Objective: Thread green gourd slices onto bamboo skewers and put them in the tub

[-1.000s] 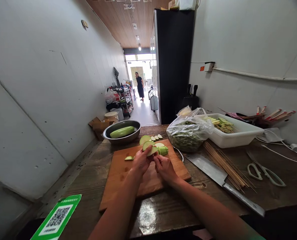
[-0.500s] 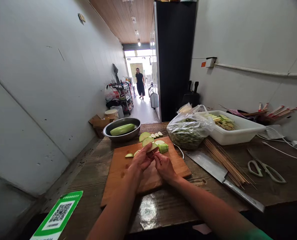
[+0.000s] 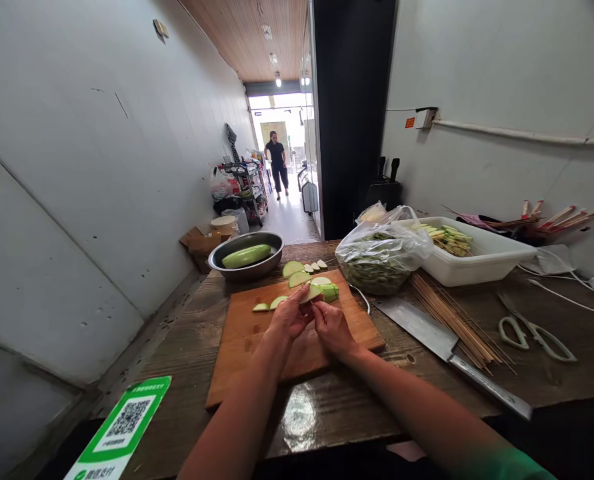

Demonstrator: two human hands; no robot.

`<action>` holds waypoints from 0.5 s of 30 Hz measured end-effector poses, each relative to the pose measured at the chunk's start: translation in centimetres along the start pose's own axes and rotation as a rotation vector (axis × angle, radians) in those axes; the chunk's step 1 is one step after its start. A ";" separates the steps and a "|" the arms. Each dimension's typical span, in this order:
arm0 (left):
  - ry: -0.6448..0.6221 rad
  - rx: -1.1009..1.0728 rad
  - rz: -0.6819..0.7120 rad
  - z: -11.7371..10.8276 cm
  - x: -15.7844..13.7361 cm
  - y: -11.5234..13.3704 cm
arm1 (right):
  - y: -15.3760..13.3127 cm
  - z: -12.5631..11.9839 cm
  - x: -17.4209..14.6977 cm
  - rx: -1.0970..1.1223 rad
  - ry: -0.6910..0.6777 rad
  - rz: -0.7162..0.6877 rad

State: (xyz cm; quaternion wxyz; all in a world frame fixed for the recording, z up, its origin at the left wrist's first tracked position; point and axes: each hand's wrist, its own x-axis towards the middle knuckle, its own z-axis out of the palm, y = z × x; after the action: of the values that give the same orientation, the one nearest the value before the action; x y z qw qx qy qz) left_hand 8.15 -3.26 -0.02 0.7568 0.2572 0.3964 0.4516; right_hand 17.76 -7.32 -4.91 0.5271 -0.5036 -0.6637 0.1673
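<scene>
Gripping a pale green slice [image 3: 313,293] in the head view, the left hand [image 3: 293,318] is above the cutting board [image 3: 244,343]. The right hand [image 3: 333,327] sits just beside it, pinched narrow; what it holds is too small to tell. Far left, a bowl [image 3: 219,265] holds a green squash [image 3: 247,256]; right lie a cleaver [image 3: 417,325] and wooden skewers [image 3: 451,320].

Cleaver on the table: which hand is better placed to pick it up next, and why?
Probably the right hand: the cleaver lies on that side, its handle just outside the right forearm. The left hand is farther off, holding a pale green slice.
</scene>
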 end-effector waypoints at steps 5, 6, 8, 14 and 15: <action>0.048 -0.079 0.147 -0.4 0.0 1.6 | -0.3 -0.1 -0.1 0.035 -0.014 -0.037; 0.047 -0.103 0.172 -0.5 0.0 2.0 | -0.3 -0.1 -0.2 0.027 -0.028 -0.043; 0.053 -0.133 0.202 -0.8 0.2 2.4 | -0.4 -0.1 -0.3 0.003 -0.055 -0.047; 0.101 -0.151 0.242 -0.9 0.5 2.3 | -0.5 -0.1 -0.6 0.005 -0.075 -0.046; 0.107 -0.152 0.246 -0.8 0.5 2.2 | -0.6 -0.1 -0.6 0.011 -0.075 -0.043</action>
State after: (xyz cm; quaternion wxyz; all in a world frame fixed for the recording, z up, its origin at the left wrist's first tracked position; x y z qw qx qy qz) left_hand 6.55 -1.72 1.00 0.6908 0.2213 0.3665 0.5827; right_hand 17.54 -8.07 -4.73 0.5081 -0.4798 -0.6928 0.1781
